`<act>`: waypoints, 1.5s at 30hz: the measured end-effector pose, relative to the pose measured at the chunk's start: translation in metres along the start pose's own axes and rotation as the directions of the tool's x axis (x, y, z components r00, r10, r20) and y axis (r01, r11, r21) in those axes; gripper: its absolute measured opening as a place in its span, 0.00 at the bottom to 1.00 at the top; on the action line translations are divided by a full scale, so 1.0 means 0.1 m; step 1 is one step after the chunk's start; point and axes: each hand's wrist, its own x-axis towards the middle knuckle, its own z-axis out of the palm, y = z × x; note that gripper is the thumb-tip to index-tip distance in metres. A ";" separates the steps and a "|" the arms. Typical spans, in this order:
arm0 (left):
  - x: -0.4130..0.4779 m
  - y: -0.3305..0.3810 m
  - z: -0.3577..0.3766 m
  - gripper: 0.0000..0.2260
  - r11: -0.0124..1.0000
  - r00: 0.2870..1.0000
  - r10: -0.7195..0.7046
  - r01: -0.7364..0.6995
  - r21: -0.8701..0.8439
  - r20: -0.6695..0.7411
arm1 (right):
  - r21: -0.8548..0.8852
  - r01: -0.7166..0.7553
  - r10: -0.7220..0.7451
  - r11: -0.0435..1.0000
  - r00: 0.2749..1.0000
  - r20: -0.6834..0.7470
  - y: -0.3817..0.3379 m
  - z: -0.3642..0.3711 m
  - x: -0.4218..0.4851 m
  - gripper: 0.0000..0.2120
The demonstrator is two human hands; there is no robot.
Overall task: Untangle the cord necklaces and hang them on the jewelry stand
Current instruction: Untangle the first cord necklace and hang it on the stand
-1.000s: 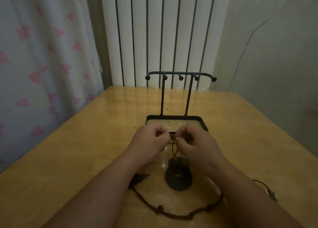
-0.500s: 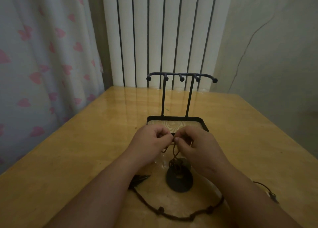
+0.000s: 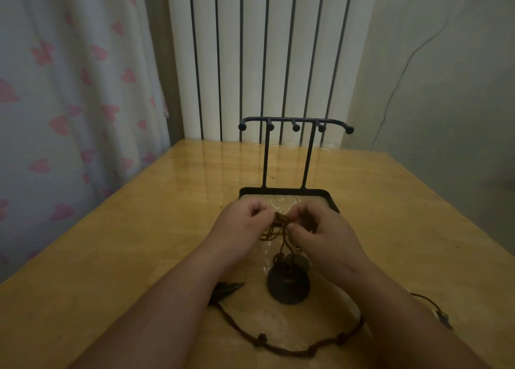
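A black jewelry stand point(image 3: 295, 125) with several bare knobbed pegs rises from its tray base point(image 3: 330, 201) at the table's middle. Just in front of it, my left hand point(image 3: 242, 228) and my right hand point(image 3: 324, 233) pinch a tangle of brown cords point(image 3: 280, 224) between them. The cords run down to a dark disc pendant point(image 3: 288, 286) lying on the table. A second knotted cord point(image 3: 281, 347) loops along the near edge under my forearms, ending at a dark arrowhead pendant point(image 3: 227, 289).
The wooden table point(image 3: 139, 243) stands against a white ribbed radiator point(image 3: 267, 56), with a heart-patterned curtain point(image 3: 69, 104) at the left. A thin dark cord with a small clasp point(image 3: 443, 317) lies to the right of my right forearm.
My hands have drawn slightly apart, baring more of the tangled cords between them. The disc pendant and the looped cord stay where they were.
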 end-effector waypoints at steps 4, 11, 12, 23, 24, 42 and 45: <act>-0.02 0.02 0.00 0.08 0.998 0.999 0.033 -0.035 0.046 0.030 | -0.082 0.054 -0.055 0.995 0.998 -0.014 -0.02 -0.01 -0.01 0.09; -0.01 0.01 0.01 0.09 0.999 0.998 -0.035 0.036 -0.007 0.056 | -0.017 -0.004 0.003 1.000 0.998 -0.061 0.02 0.02 0.03 0.05; 0.00 0.01 0.01 0.10 0.998 0.997 -0.054 0.055 -0.022 0.058 | 0.010 -0.017 0.017 1.000 0.998 -0.060 0.02 0.01 0.03 0.05; -0.03 0.03 0.02 0.08 1.000 0.998 -0.029 0.029 0.010 0.051 | 0.209 -0.146 0.156 0.967 0.987 -0.035 -0.01 -0.01 0.02 0.04; -0.03 0.03 0.02 0.09 0.999 0.997 -0.041 0.040 0.003 0.059 | 0.266 -0.186 0.199 0.946 0.980 -0.024 -0.01 -0.01 0.02 0.05; -0.01 0.00 0.03 0.09 0.989 0.988 -0.150 0.149 0.024 0.045 | 0.446 -0.246 0.258 0.860 0.965 0.034 0.01 -0.01 0.05 0.07; 0.00 -0.01 0.02 0.10 0.981 0.981 -0.192 0.190 0.033 0.039 | 0.622 -0.314 0.299 0.717 0.945 0.132 -0.01 -0.03 0.08 0.10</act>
